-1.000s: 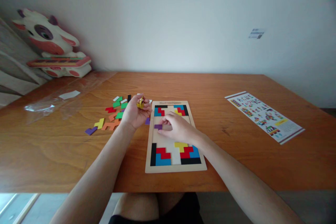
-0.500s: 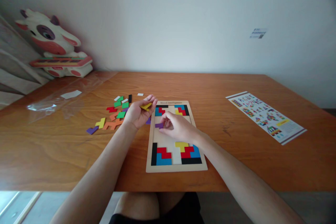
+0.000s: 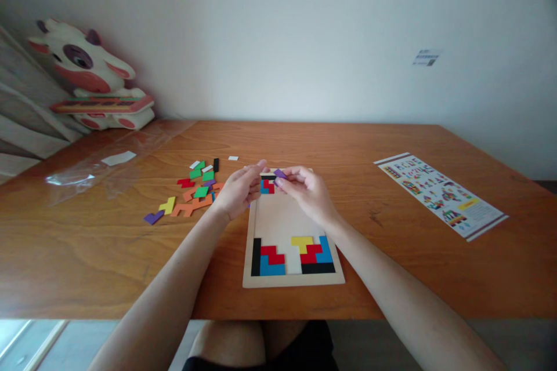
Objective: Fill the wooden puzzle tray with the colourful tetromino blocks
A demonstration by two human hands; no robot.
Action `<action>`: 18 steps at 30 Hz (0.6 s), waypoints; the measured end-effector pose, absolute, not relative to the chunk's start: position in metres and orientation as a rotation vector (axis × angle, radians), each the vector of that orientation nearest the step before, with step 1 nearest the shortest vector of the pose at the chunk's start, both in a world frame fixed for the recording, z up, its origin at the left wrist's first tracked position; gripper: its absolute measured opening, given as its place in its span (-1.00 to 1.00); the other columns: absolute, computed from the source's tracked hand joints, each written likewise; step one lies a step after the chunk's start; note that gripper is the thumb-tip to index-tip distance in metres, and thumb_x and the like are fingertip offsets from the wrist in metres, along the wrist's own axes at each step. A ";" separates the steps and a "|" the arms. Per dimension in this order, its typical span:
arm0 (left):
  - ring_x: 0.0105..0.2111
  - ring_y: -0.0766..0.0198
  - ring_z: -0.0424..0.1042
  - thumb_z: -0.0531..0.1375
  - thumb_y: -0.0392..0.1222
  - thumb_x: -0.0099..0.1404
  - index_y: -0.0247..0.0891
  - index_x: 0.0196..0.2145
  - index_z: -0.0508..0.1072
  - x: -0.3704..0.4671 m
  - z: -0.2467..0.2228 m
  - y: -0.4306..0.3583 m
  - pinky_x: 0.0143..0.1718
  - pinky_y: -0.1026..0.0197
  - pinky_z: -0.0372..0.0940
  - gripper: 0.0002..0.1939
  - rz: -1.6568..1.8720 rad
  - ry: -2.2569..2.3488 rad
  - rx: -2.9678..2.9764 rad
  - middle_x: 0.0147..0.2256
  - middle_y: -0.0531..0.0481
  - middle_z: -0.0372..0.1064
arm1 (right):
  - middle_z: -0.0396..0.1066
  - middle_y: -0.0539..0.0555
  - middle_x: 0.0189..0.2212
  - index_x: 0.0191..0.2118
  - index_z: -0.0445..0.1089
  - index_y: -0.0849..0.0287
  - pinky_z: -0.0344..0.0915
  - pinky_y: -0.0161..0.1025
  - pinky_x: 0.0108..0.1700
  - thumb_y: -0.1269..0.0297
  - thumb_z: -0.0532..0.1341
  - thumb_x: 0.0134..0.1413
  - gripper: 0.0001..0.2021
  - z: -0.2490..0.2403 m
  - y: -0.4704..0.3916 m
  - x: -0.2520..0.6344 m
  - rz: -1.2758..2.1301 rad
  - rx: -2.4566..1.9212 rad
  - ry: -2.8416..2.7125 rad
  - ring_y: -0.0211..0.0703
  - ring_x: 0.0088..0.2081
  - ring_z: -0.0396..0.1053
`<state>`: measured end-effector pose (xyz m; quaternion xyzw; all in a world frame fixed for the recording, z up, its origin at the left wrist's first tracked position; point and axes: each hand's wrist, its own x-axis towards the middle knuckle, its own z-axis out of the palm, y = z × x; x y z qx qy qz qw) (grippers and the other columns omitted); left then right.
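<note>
Pinched between the thumb and fingers of my right hand (image 3: 307, 190) is a purple puzzle piece (image 3: 279, 173), raised over the far end of the wooden puzzle board (image 3: 274, 214). My left hand (image 3: 240, 188) is curled beside the board's far left corner; the yellow piece seen in its palm earlier is hidden by the fingers now. Red, blue, black and yellow pieces fill the board's two near corners, a yellow piece (image 3: 301, 242) among them. At the far left corner lie red, blue and black pieces; my right hand covers the far right corner.
Loose pieces, such as a green one (image 3: 201, 192) and an orange one (image 3: 183, 210), lie left of the board. A printed sheet (image 3: 439, 194) is on the right. A clear plastic bag (image 3: 96, 165) and a cow toy keyboard (image 3: 102, 104) stand at the left.
My right hand has lifted the purple piece away from the board's middle toward its far end. My left hand has turned over, its fingers curling in, so the yellow piece no longer shows.
</note>
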<state>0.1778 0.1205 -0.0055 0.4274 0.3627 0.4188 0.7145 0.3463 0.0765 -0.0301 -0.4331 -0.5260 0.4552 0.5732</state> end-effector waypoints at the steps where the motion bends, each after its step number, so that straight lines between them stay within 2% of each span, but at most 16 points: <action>1: -0.67 0.54 -0.07 0.38 0.00 0.16 -0.32 -0.36 0.43 0.179 -0.007 0.118 -0.69 0.44 -0.13 -0.67 0.923 0.816 1.095 -0.62 0.23 -0.01 | 0.55 0.06 -0.30 -0.23 0.44 0.13 0.45 -0.14 -0.14 0.13 0.39 0.01 -0.74 -0.029 0.078 0.349 1.102 -1.003 -1.178 -0.19 -0.29 0.51; 4: -0.63 0.50 0.04 0.38 0.06 0.16 -0.30 -0.31 0.50 0.182 -0.010 0.112 -0.63 0.39 -0.05 -0.65 0.951 0.833 1.454 -0.59 0.17 0.12 | 0.57 0.05 -0.36 -0.31 0.50 0.13 0.46 -0.14 -0.20 0.10 0.45 -0.09 -0.73 -0.028 0.081 0.357 1.154 -1.015 -1.120 -0.19 -0.35 0.51; 6: -0.61 0.47 0.07 0.35 0.07 0.20 -0.29 -0.29 0.52 0.182 -0.012 0.112 -0.61 0.36 -0.03 -0.66 0.975 0.829 1.560 -0.59 0.15 0.15 | 0.57 0.04 -0.39 -0.34 0.53 0.12 0.46 -0.15 -0.23 0.10 0.47 -0.13 -0.74 -0.028 0.081 0.362 1.152 -1.027 -1.135 -0.20 -0.38 0.50; 11: -0.59 0.46 0.09 0.38 0.01 0.18 -0.30 -0.28 0.52 0.183 -0.015 0.112 -0.59 0.37 0.01 -0.68 1.011 0.793 1.592 -0.59 0.17 0.13 | 0.61 0.07 -0.24 -0.19 0.59 0.07 0.48 -0.13 -0.18 0.04 0.40 -0.01 -0.72 -0.025 0.080 0.363 1.199 -0.964 -1.237 -0.19 -0.32 0.52; 15: -0.59 0.50 0.12 0.40 -0.06 0.17 -0.29 -0.36 0.46 0.187 -0.012 0.112 -0.60 0.44 0.05 -0.72 1.094 0.724 1.339 -0.57 0.16 0.16 | 0.59 0.09 -0.20 -0.13 0.57 0.07 0.47 -0.12 -0.12 -0.01 0.35 0.04 -0.66 -0.022 0.079 0.361 1.155 -0.994 -1.281 -0.17 -0.26 0.52; 18: -0.59 0.53 0.18 0.30 -0.20 0.28 -0.31 -0.40 0.37 0.183 -0.001 0.119 -0.63 0.51 0.12 -0.81 1.135 0.692 0.803 -0.49 0.07 0.28 | 0.56 0.09 -0.23 -0.09 0.51 0.08 0.44 -0.18 -0.17 -0.04 0.29 0.10 -0.64 -0.021 0.082 0.366 0.972 -1.089 -1.223 -0.21 -0.28 0.48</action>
